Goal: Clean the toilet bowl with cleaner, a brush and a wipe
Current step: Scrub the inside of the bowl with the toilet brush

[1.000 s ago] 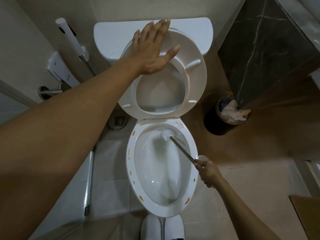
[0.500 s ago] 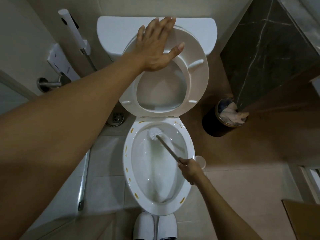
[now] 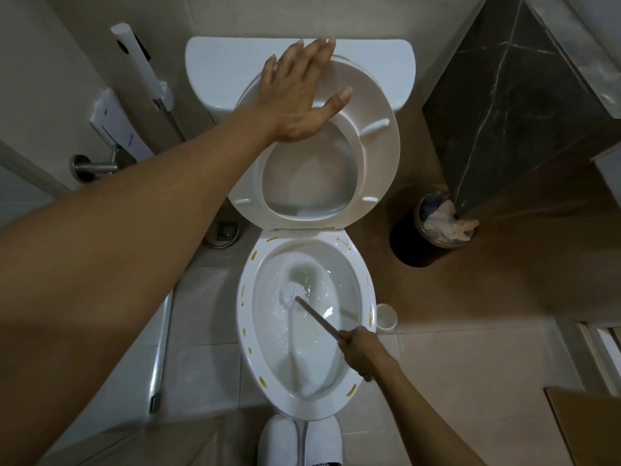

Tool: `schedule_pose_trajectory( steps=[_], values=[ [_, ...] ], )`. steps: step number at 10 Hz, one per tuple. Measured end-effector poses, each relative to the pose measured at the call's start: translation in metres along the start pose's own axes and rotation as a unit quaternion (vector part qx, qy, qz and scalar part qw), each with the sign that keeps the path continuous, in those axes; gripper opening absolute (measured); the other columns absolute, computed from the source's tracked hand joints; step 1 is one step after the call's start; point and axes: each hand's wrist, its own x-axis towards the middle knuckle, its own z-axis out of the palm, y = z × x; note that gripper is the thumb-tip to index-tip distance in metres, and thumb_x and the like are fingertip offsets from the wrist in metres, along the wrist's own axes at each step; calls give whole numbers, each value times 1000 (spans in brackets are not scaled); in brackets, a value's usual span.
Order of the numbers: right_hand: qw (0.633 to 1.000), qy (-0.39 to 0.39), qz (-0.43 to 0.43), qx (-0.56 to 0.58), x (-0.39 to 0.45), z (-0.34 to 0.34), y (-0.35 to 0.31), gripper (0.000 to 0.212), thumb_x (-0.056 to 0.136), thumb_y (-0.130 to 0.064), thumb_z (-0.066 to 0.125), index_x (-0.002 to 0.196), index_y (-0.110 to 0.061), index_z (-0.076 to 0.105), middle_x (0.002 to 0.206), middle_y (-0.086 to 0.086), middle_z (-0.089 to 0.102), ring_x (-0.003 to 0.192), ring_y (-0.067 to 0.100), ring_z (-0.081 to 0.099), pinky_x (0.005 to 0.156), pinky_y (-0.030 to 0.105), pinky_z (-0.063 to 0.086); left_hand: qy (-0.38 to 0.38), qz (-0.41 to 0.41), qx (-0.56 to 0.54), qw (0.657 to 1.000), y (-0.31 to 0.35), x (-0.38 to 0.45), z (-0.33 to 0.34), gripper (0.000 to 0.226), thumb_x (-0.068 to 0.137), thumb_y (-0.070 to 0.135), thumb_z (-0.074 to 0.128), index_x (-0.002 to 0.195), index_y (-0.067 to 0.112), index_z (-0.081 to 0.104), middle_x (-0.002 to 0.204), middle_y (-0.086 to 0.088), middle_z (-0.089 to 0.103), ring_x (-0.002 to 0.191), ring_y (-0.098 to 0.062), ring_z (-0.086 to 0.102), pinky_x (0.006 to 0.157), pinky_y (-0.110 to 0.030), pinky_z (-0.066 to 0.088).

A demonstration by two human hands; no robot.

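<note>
The toilet bowl (image 3: 304, 408) holds water, and the white head of the brush (image 3: 293, 292) sits inside it against the left inner wall near the drain, its handle slanting up to the right hand (image 3: 360, 346), whose fingers curl tight around the handle above the bowl's right rim. The left hand (image 3: 299, 95) lies flat with straight, spread fingers on the raised seat (image 3: 379, 153). Just right of the bowl stands a small white cup (image 3: 386, 317), its contents not discernible, and farther right a dark bin (image 3: 433, 230) holds crumpled paper.
</note>
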Motion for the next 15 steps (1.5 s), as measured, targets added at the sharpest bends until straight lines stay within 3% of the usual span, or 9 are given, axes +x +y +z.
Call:
schedule_pose_trajectory(
  steps=[4, 5, 6, 7, 9, 11, 12, 13, 15],
  values=[
    [993, -27, 64, -97, -7, -8, -19, 26, 99, -19, 43, 119, -6, 54, 70, 2, 45, 48, 11, 43, 37, 20, 34, -1, -1, -5, 1000, 0, -1, 0, 74, 95, 61, 21, 152, 21, -3, 160, 0, -2, 146, -24, -5, 117, -49, -2],
    [994, -23, 56, -89, -9, 1, -11, 16, 99, -20, 42, 108, -8, 49, 79, 2, 47, 53, 11, 42, 46, 22, 38, -4, -2, -5, 1000, 0, 0, 0, 74, 95, 61, 21, 152, 21, -4, 160, 1, -2, 146, -23, -5, 117, -48, -2],
    [989, -14, 49, -136, -21, -7, 4, 22, 99, -22, 40, 77, -16, 39, 74, 0, 43, 62, 16, 45, 60, 26, 42, -5, -2, -2, 1000, -1, 0, 0, 74, 95, 62, 21, 152, 22, -4, 160, 1, -3, 146, -23, -6, 117, -49, -2],
    [988, 11, 45, -150, -17, -29, 16, 18, 97, -24, 41, 85, -16, 52, 80, 5, 50, 78, 25, 49, 72, 33, 47, -7, 0, -3, 1000, -1, 0, 0, 74, 95, 62, 21, 152, 22, -4, 160, 0, -3, 146, -23, -5, 117, -49, -2],
    [982, 38, 27, -185, -14, -65, 14, 36, 102, -25, 35, 134, -17, 52, 95, 1, 50, 60, 11, 44, 53, 24, 42, -4, 1, -4, 1000, -1, 0, 0, 73, 95, 61, 21, 152, 21, -3, 160, 0, -2, 146, -24, -5, 117, -49, -2],
    [986, 11, 38, -160, -16, -76, 27, 22, 100, -33, 41, 109, -23, 59, 72, -4, 45, 53, 8, 38, 51, 22, 37, -4, -1, -6, 1000, -1, 1, 1, 74, 95, 61, 21, 152, 22, -3, 160, 1, -2, 146, -23, -5, 117, -49, -2],
    [988, 60, 38, -136, -1, -79, 15, 24, 99, -31, 45, 110, -18, 62, 77, 0, 55, 52, 10, 47, 40, 22, 38, -4, 0, -4, 1000, -1, 1, 2, 74, 94, 62, 21, 152, 22, -3, 160, 0, -2, 146, -24, -5, 116, -49, -2],
    [984, 87, 31, -154, 4, -70, 12, 31, 99, -27, 43, 120, -13, 60, 90, 2, 54, 63, 14, 48, 45, 20, 35, -6, 0, -2, 1000, -1, 0, 1, 74, 94, 61, 21, 152, 21, -3, 160, -1, -2, 146, -24, -5, 116, -49, -2],
    [989, -2, 49, -140, -29, -56, 26, 31, 99, -30, 43, 118, -12, 61, 69, -1, 50, 49, 9, 42, 47, 23, 39, -6, -4, -6, 1000, 1, -2, -1, 73, 96, 60, 22, 152, 21, -3, 160, -1, -3, 146, -24, -6, 117, -48, -3]
  ],
)
